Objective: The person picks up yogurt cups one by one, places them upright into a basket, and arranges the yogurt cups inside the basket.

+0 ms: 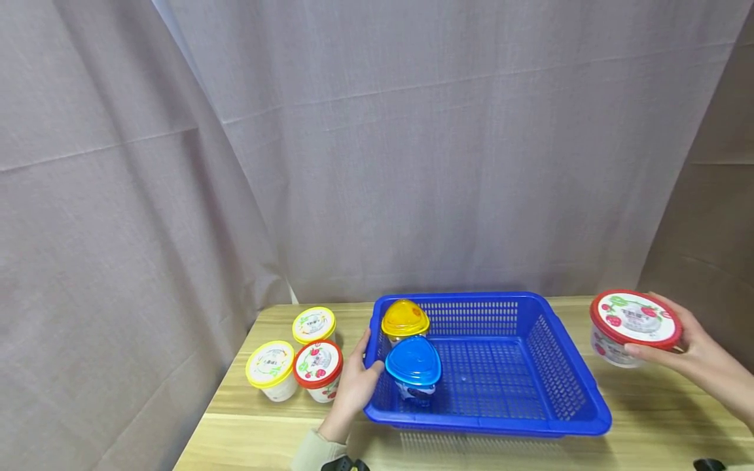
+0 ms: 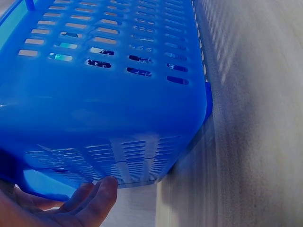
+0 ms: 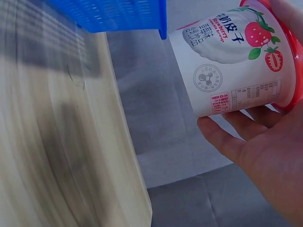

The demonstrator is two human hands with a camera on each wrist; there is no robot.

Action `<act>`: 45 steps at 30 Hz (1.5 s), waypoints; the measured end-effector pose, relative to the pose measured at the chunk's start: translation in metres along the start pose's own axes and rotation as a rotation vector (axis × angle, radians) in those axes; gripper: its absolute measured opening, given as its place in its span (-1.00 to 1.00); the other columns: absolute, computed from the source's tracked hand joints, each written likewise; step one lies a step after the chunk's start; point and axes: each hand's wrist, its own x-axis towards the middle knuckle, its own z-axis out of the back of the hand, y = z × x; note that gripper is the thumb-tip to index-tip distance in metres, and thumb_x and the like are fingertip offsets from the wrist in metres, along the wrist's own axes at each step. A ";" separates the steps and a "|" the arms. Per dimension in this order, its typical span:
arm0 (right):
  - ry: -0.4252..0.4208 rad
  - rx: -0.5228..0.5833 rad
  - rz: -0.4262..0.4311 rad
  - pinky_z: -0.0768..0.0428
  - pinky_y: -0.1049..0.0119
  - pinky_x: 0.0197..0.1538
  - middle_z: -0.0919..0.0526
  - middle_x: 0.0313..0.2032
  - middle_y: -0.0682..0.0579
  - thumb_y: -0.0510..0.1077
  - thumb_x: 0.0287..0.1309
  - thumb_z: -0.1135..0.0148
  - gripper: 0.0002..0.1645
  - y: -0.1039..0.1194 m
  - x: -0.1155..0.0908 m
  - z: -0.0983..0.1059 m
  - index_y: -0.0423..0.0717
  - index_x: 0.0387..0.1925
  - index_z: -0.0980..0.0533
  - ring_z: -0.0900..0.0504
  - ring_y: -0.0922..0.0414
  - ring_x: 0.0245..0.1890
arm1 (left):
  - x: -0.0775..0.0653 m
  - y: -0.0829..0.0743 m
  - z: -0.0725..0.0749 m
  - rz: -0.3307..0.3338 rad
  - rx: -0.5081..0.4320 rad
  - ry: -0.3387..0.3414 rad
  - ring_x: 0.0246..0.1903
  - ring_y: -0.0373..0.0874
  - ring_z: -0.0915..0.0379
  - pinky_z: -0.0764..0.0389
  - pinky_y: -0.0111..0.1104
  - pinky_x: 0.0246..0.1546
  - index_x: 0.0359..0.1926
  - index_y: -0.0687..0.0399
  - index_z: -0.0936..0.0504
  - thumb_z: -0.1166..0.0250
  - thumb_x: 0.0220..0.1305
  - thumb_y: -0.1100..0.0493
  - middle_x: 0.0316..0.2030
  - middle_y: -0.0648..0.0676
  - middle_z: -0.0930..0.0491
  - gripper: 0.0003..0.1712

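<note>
A blue plastic basket [image 1: 489, 428] sits on the table, its left rim held by my left hand [image 1: 355, 386]. The thumb lies over the rim, while the fingers [image 2: 102, 201] are on the outside wall in the left wrist view. To the right of the basket, my right hand [image 1: 686, 353] grips a red-lidded strawberry yogurt cup [image 1: 637, 319], raised above the table. The right wrist view shows the cup's printed side [image 3: 227, 56] with fingers around it. Inside the basket's left end stand a yellow-lidded cup [image 1: 406, 318] and a blue-lidded cup [image 1: 414, 363].
Left of the basket, two yellow-lidded cups [image 1: 270, 365] and a red-lidded cup [image 1: 319, 364] stand close together on the wooden table [image 1: 235, 418]. A grey curtain [image 1: 448, 163] hangs behind the table and along its sides.
</note>
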 end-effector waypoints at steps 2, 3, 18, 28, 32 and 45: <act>0.002 -0.011 0.009 -0.41 0.61 -0.28 -0.23 0.15 0.33 -0.19 0.29 -0.32 0.18 0.001 0.001 -0.001 0.31 0.61 0.26 -0.27 0.65 -0.12 | 0.000 0.000 0.000 0.002 -0.002 -0.001 0.13 0.16 -0.46 -0.49 0.11 0.16 0.51 0.28 -0.21 -0.19 0.20 0.37 0.33 0.41 -0.37 -0.18; 0.001 -0.016 0.014 -0.40 0.62 -0.28 -0.24 0.12 0.38 -0.19 0.28 -0.33 0.19 0.001 0.002 -0.001 0.29 0.62 0.25 -0.28 0.65 -0.12 | 0.000 0.000 0.000 0.003 -0.001 -0.003 0.13 0.16 -0.46 -0.48 0.11 0.16 0.51 0.27 -0.22 -0.20 0.20 0.37 0.33 0.41 -0.37 -0.18; -0.003 0.037 0.083 -0.42 0.66 -0.21 -0.19 0.19 0.17 -0.27 0.23 -0.33 0.16 0.015 0.016 -0.016 0.13 0.62 0.16 -0.28 0.62 -0.07 | 0.000 0.000 0.001 -0.014 0.001 -0.009 0.14 0.16 -0.47 -0.47 0.11 0.18 0.50 0.28 -0.23 -0.21 0.19 0.35 0.33 0.41 -0.37 -0.17; 0.043 0.073 0.087 -0.48 0.61 -0.20 -0.25 0.14 0.33 -0.27 0.28 -0.29 0.14 0.026 0.027 -0.023 0.12 0.62 0.21 -0.34 0.62 -0.04 | 0.000 0.002 0.001 0.008 0.006 -0.007 0.14 0.16 -0.47 -0.49 0.10 0.16 0.51 0.25 -0.22 -0.20 0.21 0.35 0.33 0.40 -0.37 -0.18; 0.048 0.067 0.089 -0.48 0.61 -0.19 -0.29 0.17 0.19 -0.26 0.28 -0.30 0.15 0.028 0.029 -0.025 0.12 0.62 0.23 -0.34 0.62 -0.04 | 0.001 0.001 0.000 0.001 0.002 0.002 0.14 0.17 -0.47 -0.50 0.12 0.15 0.51 0.25 -0.22 -0.20 0.21 0.35 0.34 0.41 -0.37 -0.18; 0.091 0.066 0.075 -0.47 0.61 -0.18 -0.15 0.31 -0.42 -0.20 0.29 -0.30 0.18 0.036 0.039 -0.032 0.07 0.62 0.30 -0.26 0.62 -0.03 | -0.001 -0.001 -0.001 -0.006 0.011 -0.006 0.14 0.17 -0.47 -0.48 0.13 0.16 0.51 0.24 -0.23 -0.21 0.20 0.36 0.33 0.40 -0.38 -0.18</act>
